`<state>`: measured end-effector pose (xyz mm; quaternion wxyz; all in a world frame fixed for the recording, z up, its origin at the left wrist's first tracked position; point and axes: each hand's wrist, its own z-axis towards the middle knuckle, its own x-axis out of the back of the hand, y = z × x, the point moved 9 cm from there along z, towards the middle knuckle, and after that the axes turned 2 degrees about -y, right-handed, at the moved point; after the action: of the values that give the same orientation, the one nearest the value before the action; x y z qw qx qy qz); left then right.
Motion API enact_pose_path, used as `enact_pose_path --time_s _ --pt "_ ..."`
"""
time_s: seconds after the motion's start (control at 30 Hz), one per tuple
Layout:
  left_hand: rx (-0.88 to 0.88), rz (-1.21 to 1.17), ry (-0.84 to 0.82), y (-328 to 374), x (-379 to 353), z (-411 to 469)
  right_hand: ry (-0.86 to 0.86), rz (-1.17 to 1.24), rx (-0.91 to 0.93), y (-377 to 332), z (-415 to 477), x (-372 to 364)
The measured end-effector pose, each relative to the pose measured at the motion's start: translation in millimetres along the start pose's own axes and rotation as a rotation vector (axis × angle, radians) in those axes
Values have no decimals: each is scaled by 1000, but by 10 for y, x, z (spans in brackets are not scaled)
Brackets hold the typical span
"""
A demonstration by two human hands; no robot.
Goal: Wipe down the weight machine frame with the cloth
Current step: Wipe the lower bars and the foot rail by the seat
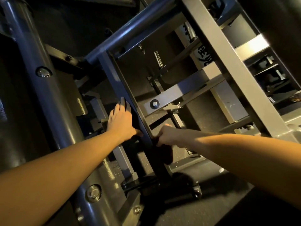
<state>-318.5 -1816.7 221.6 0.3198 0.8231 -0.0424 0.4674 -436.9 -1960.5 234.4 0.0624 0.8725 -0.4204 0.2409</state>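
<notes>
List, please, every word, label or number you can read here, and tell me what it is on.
White strip on a pale post: large black characters, partly covered and cut off; too incomplete to read.
Frame bar, bolts and cloth: no writing visible.

The cloth (pixel 165 154) is seen only as a dark fold at 6 o'clock of the right hand (pixel 169 136). Its edges are lost in shadow, and its upper part is covered by that hand and by the frame bar (pixel 117 82). Whether the dark patch at 3 o'clock of the left hand (pixel 121 121) is cloth or shadow cannot be told. Both forearms are cut off at the edge of view, at 8 and 4 o'clock. The label (pixel 204 57) at 1 o'clock is partly covered by a cross beam (pixel 184 88) and cannot be read.
</notes>
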Motion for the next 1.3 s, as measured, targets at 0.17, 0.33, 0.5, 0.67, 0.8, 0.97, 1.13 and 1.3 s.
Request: enact_pose_path --time_s 0.17,0.33,0.5,0.67,0.8,0.97,1.13,1.3 --pt "-9 -17 -8 -10 -12 23 -85 -66 -89 92 -47 -93" --pt "-8 -16 -16 -18 -48 30 256 -67 22 -187 8 505" --pt "-8 -8 -15 -38 -80 75 53 -96 -31 75 64 -57" --pt "3 29 -69 -50 -11 16 -14 248 -14 -106 -328 107" --pt "67 -109 -106 -28 351 -83 164 305 101 -471 -765 681" --pt "-65 -603 -85 411 1089 -393 480 273 268 -677 -1675 1182" --pt "-421 -610 -358 1208 1596 -1197 742 427 382 -402 -2485 1322" --pt "-580 -554 -154 1692 2032 -1870 809 797 468 -52 -3182 1119"
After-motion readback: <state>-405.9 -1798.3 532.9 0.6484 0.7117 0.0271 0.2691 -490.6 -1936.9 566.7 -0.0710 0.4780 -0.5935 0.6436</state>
